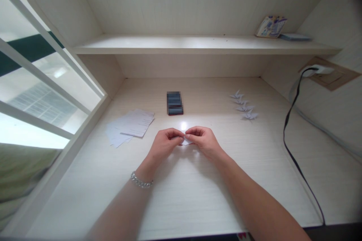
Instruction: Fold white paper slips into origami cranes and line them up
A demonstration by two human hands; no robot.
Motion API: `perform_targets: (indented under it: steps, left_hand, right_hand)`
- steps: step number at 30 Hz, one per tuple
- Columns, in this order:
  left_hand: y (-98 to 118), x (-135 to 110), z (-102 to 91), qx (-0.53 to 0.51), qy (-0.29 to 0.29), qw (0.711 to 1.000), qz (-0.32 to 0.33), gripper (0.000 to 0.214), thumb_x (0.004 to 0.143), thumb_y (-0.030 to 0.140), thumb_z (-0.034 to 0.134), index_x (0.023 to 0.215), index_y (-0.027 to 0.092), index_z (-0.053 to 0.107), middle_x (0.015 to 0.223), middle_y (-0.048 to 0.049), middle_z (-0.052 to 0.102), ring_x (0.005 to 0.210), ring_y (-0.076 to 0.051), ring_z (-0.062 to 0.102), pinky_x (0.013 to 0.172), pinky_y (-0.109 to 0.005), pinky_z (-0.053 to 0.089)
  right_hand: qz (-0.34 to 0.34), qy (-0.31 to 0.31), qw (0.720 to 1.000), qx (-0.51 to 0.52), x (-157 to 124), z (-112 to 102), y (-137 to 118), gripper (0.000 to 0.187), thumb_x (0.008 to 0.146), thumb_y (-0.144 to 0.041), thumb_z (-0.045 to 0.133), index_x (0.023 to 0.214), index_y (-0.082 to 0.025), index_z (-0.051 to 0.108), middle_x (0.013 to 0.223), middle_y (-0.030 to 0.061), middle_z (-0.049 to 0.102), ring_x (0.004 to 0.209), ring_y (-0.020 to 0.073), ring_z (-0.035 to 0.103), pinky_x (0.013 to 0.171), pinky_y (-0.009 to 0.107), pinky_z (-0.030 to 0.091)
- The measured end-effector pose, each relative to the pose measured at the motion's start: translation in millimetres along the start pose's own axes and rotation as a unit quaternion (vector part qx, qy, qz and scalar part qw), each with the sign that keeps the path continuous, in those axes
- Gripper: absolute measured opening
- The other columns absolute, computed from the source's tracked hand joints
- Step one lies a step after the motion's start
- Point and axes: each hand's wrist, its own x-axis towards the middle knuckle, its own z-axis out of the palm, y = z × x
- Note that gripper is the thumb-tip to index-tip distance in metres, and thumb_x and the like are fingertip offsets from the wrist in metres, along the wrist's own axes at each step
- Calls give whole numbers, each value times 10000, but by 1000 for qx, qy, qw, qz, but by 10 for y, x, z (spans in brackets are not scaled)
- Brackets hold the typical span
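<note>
Between my two hands is a small folded piece of white paper [186, 142], held just above the desk. My left hand [169, 141], with a silver chain bracelet [141, 181] on its wrist, pinches the paper's left side between thumb and fingers. On the other side my right hand [202, 140] pinches it the same way, fingertips nearly touching the left ones. Much of the paper is hidden behind the fingers. Several folded white paper cranes [244, 107] stand in a row to the right. Loose white paper sheets [135, 123] lie fanned out on the left.
A dark phone-like rectangle [174, 103], blurred out, lies beyond my hands. A black cable [287, 135] runs from the wall socket [329, 73] down the desk's right side. On the shelf [169, 43] are a printed packet [270, 26] and a flat bluish item [295, 37].
</note>
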Motion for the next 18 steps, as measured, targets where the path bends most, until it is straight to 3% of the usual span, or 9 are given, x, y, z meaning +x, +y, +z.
perform_targets:
  steps: [13, 18]
  left_hand:
    - [13, 1, -11, -133, -2, 990, -37, 173, 681, 161, 618, 834, 122, 689, 865, -77, 664, 770, -174, 622, 680, -303, 537]
    - [7, -1, 14, -73, 10, 997, -15, 208, 673, 227, 664, 853, 123, 673, 828, -78, 664, 735, -160, 608, 628, -273, 521]
  right_hand:
    - [-26, 8, 999, -17, 19, -18, 16, 185, 610, -272, 714, 740, -147, 670, 697, 38, 657, 625, 149, 592, 590, 273, 480]
    - [-44, 4, 998, -53, 5, -10, 8, 200, 623, -286, 711, 751, -141, 662, 713, 48, 657, 641, 155, 594, 593, 274, 477]
